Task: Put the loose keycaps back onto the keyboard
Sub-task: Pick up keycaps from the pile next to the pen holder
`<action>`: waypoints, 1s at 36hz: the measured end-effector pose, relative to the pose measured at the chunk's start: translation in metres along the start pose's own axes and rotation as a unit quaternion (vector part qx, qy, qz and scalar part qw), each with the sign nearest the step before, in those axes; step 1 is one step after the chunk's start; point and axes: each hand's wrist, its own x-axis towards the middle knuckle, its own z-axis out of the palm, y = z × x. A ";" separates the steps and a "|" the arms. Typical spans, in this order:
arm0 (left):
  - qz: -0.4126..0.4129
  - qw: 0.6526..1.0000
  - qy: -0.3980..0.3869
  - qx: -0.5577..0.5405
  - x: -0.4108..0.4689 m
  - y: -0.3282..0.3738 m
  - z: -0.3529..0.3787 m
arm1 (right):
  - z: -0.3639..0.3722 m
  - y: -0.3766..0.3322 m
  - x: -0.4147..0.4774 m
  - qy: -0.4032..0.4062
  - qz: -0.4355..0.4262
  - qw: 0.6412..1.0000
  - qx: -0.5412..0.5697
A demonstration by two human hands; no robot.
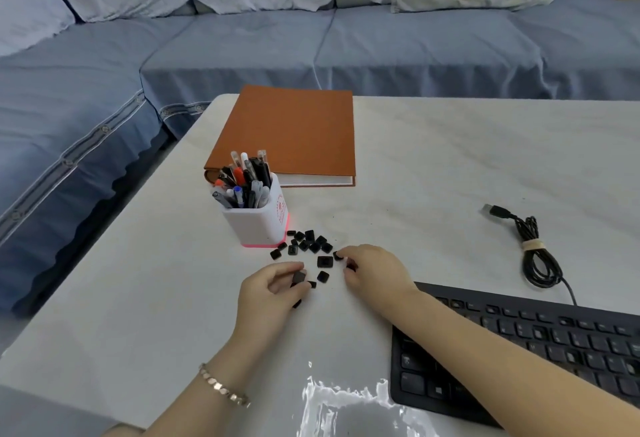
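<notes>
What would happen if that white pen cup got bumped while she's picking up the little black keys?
The pen cup looks fairly tip-prone: it is tall for its base and crammed with pens leaning out above the rim, so it is probably top-heavy. On the smooth table it might slide first. If it toppled, the pens would likely spill onto the loose keycaps beside it.

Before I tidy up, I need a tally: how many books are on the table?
1: an orange book lies flat at the table's far side, behind the pen holder.
</notes>
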 end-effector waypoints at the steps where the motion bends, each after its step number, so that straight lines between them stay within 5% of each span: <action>1: -0.001 1.000 -0.005 -0.011 -0.003 0.002 0.000 | -0.002 -0.001 -0.005 0.024 0.010 0.997 0.071; 3: 0.000 0.999 -0.019 -0.033 -0.008 0.005 0.001 | -0.010 -0.006 -0.018 0.051 0.051 0.959 0.274; 6: 0.012 0.997 -0.041 -0.066 -0.017 0.013 0.004 | -0.022 -0.010 -0.043 0.018 0.105 0.832 0.544; 10: 0.037 0.993 -0.066 -0.093 -0.028 0.024 0.011 | -0.035 -0.009 -0.074 -0.001 0.140 0.706 0.695; 13: 0.041 0.991 -0.086 -0.096 -0.036 0.029 0.017 | -0.044 -0.005 -0.091 -0.004 0.143 0.659 0.739; 29: -0.035 0.991 -0.096 -0.091 -0.059 0.033 0.053 | -0.073 0.024 -0.142 0.059 0.160 0.681 0.712; 36: -0.077 0.985 -0.136 -0.071 -0.074 0.029 0.079 | -0.065 0.051 -0.163 0.104 0.206 0.741 0.630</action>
